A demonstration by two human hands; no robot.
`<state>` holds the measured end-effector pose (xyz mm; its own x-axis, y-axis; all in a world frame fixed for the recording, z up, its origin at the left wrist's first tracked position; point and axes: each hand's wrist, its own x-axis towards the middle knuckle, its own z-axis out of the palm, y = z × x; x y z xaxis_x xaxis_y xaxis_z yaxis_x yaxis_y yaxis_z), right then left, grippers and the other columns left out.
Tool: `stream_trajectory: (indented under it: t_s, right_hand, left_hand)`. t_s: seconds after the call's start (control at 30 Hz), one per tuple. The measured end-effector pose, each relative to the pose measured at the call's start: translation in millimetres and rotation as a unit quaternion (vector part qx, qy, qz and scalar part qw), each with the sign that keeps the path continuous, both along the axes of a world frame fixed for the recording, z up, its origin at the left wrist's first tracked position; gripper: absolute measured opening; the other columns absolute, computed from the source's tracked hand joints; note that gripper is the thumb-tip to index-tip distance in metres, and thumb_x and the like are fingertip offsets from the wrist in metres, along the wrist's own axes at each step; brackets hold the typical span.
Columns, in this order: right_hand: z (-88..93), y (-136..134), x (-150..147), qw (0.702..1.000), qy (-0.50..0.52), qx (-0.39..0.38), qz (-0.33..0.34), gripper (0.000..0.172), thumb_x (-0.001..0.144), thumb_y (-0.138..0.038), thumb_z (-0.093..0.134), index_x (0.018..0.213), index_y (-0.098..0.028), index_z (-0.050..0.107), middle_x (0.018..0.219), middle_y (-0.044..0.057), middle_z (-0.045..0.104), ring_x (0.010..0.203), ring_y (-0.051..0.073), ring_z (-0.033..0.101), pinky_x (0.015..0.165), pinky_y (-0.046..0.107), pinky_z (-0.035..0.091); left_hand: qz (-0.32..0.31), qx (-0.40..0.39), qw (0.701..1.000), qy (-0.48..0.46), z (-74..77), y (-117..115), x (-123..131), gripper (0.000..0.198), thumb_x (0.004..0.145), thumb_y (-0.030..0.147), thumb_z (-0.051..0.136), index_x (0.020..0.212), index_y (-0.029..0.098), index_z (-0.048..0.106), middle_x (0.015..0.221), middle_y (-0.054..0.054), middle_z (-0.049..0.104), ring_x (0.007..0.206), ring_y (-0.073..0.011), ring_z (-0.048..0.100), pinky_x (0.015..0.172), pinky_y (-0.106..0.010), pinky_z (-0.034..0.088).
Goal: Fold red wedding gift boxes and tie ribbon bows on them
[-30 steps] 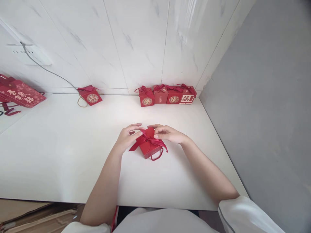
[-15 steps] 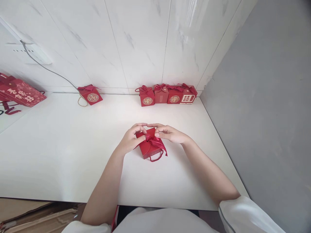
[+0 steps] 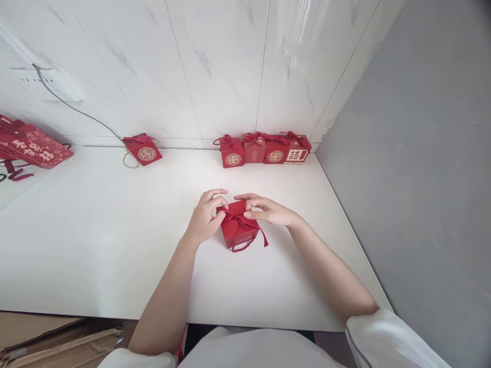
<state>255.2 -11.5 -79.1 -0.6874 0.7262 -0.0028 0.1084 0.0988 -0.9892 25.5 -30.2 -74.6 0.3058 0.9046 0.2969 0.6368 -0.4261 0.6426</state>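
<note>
On the white table in front of me sits a small red gift box (image 3: 231, 231), with a cord handle hanging down its near side. A red ribbon (image 3: 238, 219) is knotted across its top, and one tail droops over the right corner. My left hand (image 3: 206, 214) pinches the ribbon at the box's left, between thumb and index finger. From the right, my right hand (image 3: 266, 210) pinches the ribbon between thumb and fingers, its index finger stretched out above the box.
Several red gift boxes (image 3: 253, 151) stand in a row against the tiled wall. Another red box (image 3: 143, 151) is farther left, beside a grey cable (image 3: 84, 113). A red paper bag (image 3: 38, 145) lies at far left. A grey panel (image 3: 414, 153) borders the table's right side.
My left hand has drawn left and away from the knot, stretching the ribbon. The box has turned slightly, showing more of its near side. My right hand has barely moved.
</note>
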Motion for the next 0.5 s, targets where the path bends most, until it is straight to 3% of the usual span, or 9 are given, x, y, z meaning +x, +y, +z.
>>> stream_trajectory:
  t_s: [0.17, 0.33, 0.5]
  right_hand:
    - [-2.5, 2.3, 1.2, 1.0, -0.015, 0.016, 0.011, 0.028, 0.087, -0.047, 0.059, 0.08, -0.02, 0.063, 0.145, 0.005, 0.041, 0.136, 0.025, 0.035, 0.109, 0.041, 0.03]
    - [-2.4, 2.7, 1.0, 1.0, -0.006, 0.021, 0.004, 0.03, 0.088, -0.048, 0.057, 0.078, -0.02, 0.063, 0.144, 0.004, 0.042, 0.132, 0.025, 0.041, 0.105, 0.041, 0.035]
    - [1.5, 0.3, -1.4, 1.0, 0.01, 0.019, -0.016, 0.036, 0.087, -0.05, 0.057, 0.07, -0.018, 0.058, 0.142, 0.005, 0.044, 0.125, 0.025, 0.049, 0.103, 0.041, 0.036]
  left_hand:
    - [-0.048, -0.05, 0.995, -0.064, 1.3, -0.2, 2.8, 0.018, 0.083, 0.019, 0.044, 0.092, 0.023, 0.06, 0.126, -0.005, 0.054, 0.121, -0.0227, 0.048, 0.101, -0.039, 0.04]
    - [-0.098, -0.118, 0.983, -0.104, 6.4, -1.9, -1.5, 0.013, 0.085, 0.027, 0.05, 0.074, 0.021, 0.052, 0.129, -0.005, 0.053, 0.123, -0.0252, 0.047, 0.1, -0.04, 0.041]
    - [-0.128, -0.159, 0.971, -0.126, 8.5, -1.3, -6.6, 0.018, 0.082, 0.038, 0.06, 0.076, 0.021, 0.057, 0.137, -0.005, 0.05, 0.133, -0.0286, 0.037, 0.108, -0.045, 0.034]
